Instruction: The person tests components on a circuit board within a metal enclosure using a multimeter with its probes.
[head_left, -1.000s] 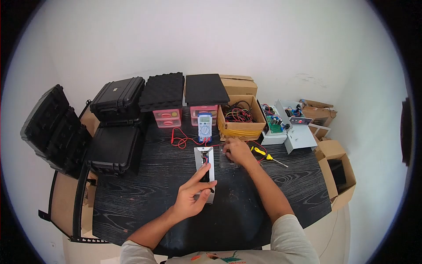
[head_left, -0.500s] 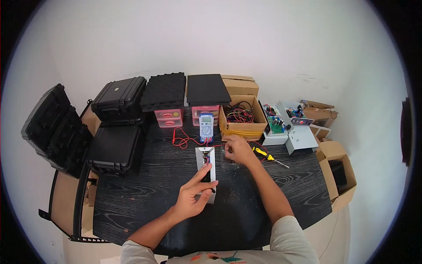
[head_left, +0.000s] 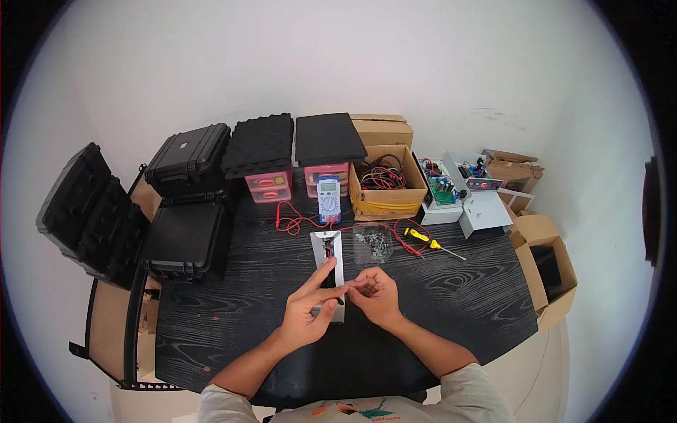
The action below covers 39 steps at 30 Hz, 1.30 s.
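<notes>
This is a small electronics workshop set up in a plain white-walled room. A black wood-grain table (head_left: 233,310) carries a multimeter (head_left: 328,199) with red leads, a yellow-handled screwdriver (head_left: 430,244) and a cardboard box (head_left: 384,185) full of wires. At the far right sits an opened metal enclosure (head_left: 469,197) showing a green circuit board. Black hard cases (head_left: 187,204) stand at the left, and pink parts drawers (head_left: 268,185) at the far edge.

Worktop (head_left: 233,310): black wood, rough open grain, matt. Bracket (head_left: 330,248): pale bare metal, smooth, dull sheen. Far cases (head_left: 189,158): hard black plastic, matt. Boxes (head_left: 386,201): brown cardboard. Foam pads (head_left: 259,144): black, dimpled.
</notes>
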Tool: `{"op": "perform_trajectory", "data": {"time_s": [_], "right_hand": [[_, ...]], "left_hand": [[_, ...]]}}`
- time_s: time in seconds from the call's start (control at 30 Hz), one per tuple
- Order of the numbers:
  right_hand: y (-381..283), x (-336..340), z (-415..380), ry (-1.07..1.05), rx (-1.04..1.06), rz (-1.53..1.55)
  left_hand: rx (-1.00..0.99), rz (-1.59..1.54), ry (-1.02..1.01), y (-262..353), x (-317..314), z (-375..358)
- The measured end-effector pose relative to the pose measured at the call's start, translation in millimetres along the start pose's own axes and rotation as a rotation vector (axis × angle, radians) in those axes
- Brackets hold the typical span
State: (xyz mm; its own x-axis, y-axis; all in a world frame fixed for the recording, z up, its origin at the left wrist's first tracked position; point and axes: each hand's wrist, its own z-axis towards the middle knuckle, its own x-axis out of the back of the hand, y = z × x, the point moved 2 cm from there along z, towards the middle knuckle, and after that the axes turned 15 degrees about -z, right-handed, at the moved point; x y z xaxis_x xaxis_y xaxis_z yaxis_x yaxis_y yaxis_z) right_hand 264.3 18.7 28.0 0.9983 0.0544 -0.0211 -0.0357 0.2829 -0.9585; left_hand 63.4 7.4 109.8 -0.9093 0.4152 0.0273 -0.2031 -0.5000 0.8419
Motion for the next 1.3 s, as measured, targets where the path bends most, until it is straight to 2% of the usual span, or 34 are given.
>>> {"op": "perform_trajectory", "data": {"time_s": [0.13, 0.33, 0.47, 0.67, 0.87, 1.07, 1.17, 1.3], "right_hand": [[-2.1, 0.0, -5.3, -0.003, 0.008, 0.007], [-0.5, 0.4, -3.4, -0.021, -0.049, 0.094], [0.5, 0.2, -1.4, -0.054, -0.055, 0.158], [-5.7, 3.9, 6.5, -0.151, -0.251, 0.262], [-2.6, 4.5, 9.1, -0.237, -0.328, 0.428], [-2.6, 8.1, 9.2, -0.223, -0.303, 0.232], [-5.9, 9.0, 8.8, -0.255, -0.221, 0.139], [-4.6, 11.3, 8.3, -0.290, -0.226, 0.117]], "left_hand": [[-0.053, 0.029, -0.012, -2.7, 0.9, 0.8], [0.010, -0.008, 0.007, -2.5, 0.5, -0.9], [-0.074, 0.126, -0.016, -6.3, 3.3, -0.2], [-0.066, 0.071, -0.007, -6.9, 2.8, -0.1], [-0.002, 0.001, 0.000, -1.2, 1.1, 0.2], [-0.003, 0.002, -0.002, -0.1, 0.7, 0.4], [-0.001, 0.005, -0.002, 0.7, 0.9, 0.5], [0.002, -0.002, -0.001, -0.6, 1.2, 0.3]]}}
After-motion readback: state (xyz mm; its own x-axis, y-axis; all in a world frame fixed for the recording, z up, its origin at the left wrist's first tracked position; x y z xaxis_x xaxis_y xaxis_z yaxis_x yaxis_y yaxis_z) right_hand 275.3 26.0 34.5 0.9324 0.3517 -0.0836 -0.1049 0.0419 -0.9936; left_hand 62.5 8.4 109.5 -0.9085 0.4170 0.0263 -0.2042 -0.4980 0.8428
